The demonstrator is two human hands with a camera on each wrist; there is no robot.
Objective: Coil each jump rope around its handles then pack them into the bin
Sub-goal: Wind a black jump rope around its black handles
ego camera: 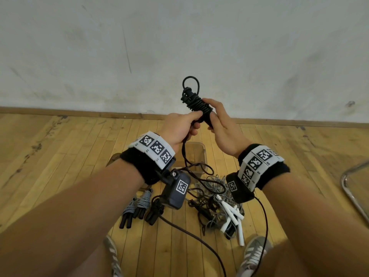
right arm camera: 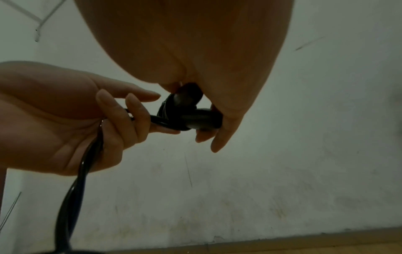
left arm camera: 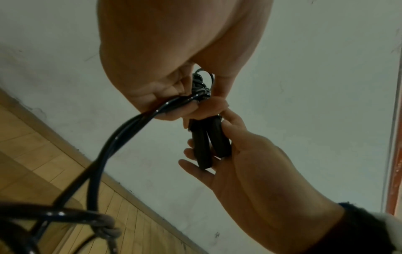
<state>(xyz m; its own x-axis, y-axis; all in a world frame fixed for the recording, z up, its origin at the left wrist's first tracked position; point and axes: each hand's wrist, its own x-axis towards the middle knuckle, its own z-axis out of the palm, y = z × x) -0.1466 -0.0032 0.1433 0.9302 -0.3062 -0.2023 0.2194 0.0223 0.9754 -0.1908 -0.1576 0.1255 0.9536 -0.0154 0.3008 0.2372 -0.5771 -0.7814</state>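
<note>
Here, right hand (ego camera: 221, 128) holding black handles (left arm camera: 210, 144), left hand (ego camera: 179, 128) apparently pinching rope (left arm camera: 121, 130)

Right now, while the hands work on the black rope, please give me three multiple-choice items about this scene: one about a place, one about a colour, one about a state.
1. Where is the clear bin?
A. on the wooden floor, below the hands
B. on a chair
C. hanging on the wall

2. What colour are the handles in the tangled pile of ropes on the floor?
A. red
B. white
C. green

3. In what state is the black jump rope in the hands?
A. fully coiled
B. partly coiled, with loose rope hanging down
C. not coiled at all

Answers:
1 A: the head view shows the bin standing on the floor under the hands.
2 B: white handles lie on the grey tangle.
3 B: the right hand holds the wrapped handles, and the left hand grips the rope that trails to the floor.
</note>
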